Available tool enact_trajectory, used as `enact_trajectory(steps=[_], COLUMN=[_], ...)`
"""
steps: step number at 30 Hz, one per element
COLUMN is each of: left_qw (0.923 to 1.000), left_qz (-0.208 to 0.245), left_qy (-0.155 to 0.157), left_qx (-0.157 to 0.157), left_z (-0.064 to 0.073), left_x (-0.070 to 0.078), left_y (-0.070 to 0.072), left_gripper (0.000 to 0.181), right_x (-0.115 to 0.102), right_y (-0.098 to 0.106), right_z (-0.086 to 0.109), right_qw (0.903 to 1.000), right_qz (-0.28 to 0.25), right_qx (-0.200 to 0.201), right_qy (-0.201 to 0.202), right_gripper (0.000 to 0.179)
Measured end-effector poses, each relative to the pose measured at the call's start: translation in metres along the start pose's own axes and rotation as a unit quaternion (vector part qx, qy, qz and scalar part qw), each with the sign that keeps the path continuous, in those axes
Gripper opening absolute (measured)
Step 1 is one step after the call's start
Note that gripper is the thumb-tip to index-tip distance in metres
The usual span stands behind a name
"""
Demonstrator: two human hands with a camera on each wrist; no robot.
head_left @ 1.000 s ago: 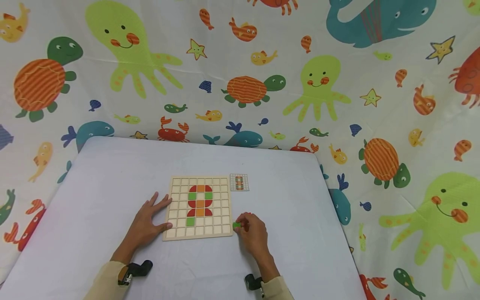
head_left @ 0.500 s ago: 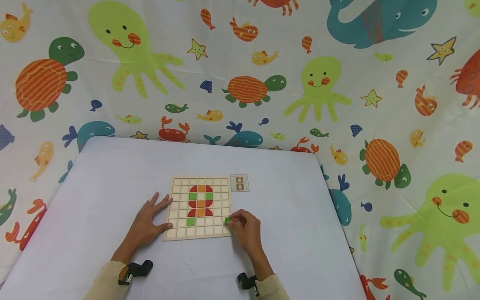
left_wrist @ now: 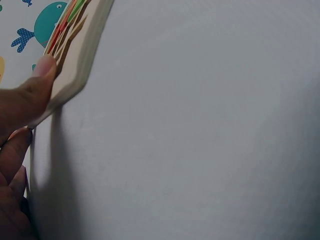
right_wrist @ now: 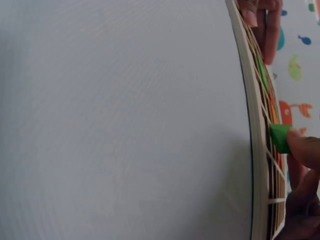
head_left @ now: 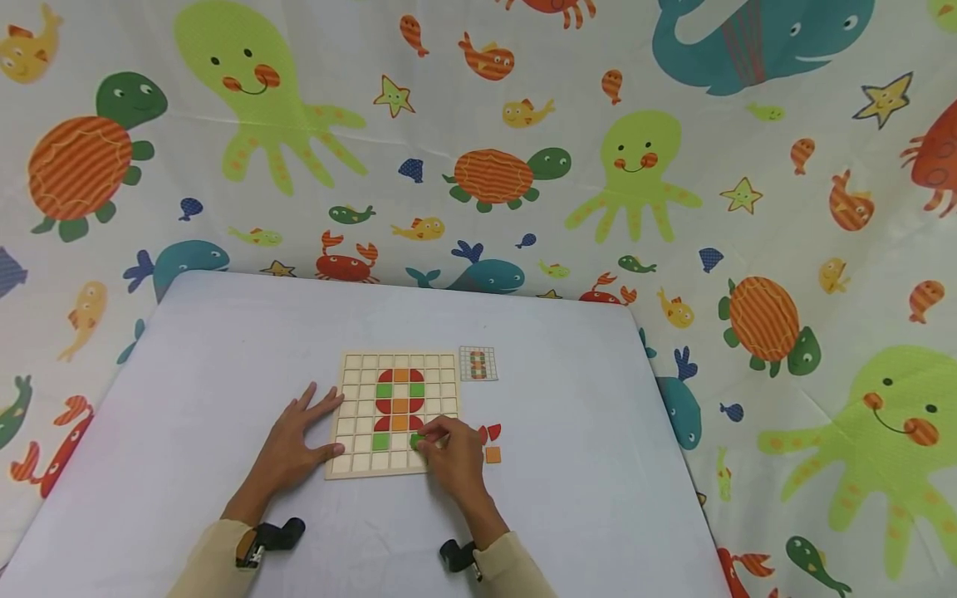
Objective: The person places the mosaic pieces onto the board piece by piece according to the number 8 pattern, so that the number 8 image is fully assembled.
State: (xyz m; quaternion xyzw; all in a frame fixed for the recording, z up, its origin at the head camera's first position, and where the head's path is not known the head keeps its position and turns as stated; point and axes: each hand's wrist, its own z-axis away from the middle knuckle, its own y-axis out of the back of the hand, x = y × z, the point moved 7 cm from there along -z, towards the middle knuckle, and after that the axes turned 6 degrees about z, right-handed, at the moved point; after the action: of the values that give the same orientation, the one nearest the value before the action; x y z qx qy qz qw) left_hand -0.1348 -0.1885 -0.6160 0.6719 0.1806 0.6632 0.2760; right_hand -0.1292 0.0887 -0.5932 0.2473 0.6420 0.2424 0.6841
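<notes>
A wooden grid board lies on the white-covered table, with red, orange and green pieces set in its middle columns. My left hand rests spread at the board's left edge; in the left wrist view its thumb lies on the rim. Between thumb and fingertips, my right hand pinches a green square tile, tilted close over the grid. That tile is right of another green tile in the grid and just below the red and orange row. The right hand covers the board's lower right part.
Right of the board lie an orange square tile and red curved pieces. A small pattern card sits by the board's upper right corner. A curtain printed with sea animals hangs behind the table.
My right hand has carried the green tile leftward from beside the board to over the grid, uncovering the orange and red pieces. The left hand has stayed in place.
</notes>
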Motion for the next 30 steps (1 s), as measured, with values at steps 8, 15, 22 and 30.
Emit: enact_trajectory(steps=[8, 15, 22, 30], left_qw=[1.0000, 0.9999, 0.9999, 0.9998], left_qz=[-0.001, -0.002, 0.001, 0.003], left_qy=[0.001, -0.008, -0.010, -0.015], left_qx=[0.000, 0.007, 0.009, 0.010], left_z=[0.000, 0.000, 0.000, -0.001], left_x=[0.001, 0.000, 0.001, 0.001], left_y=[0.000, 0.000, -0.001, -0.001], left_gripper=[0.089, 0.089, 0.088, 0.088], right_x=[-0.004, -0.005, -0.002, 0.020], right_y=[-0.004, -0.007, 0.001, 0.040], right_z=[-0.003, -0.005, -0.005, -0.014], right_qw=[0.9974, 0.9952, 0.9983, 0.9981], right_qz=[0.070, 0.097, 0.056, 0.026], right_qx=[0.018, 0.012, 0.000, 0.051], right_qy=[0.001, 0.003, 0.019, 0.021], right_gripper=[0.014, 0.016, 0.012, 0.017])
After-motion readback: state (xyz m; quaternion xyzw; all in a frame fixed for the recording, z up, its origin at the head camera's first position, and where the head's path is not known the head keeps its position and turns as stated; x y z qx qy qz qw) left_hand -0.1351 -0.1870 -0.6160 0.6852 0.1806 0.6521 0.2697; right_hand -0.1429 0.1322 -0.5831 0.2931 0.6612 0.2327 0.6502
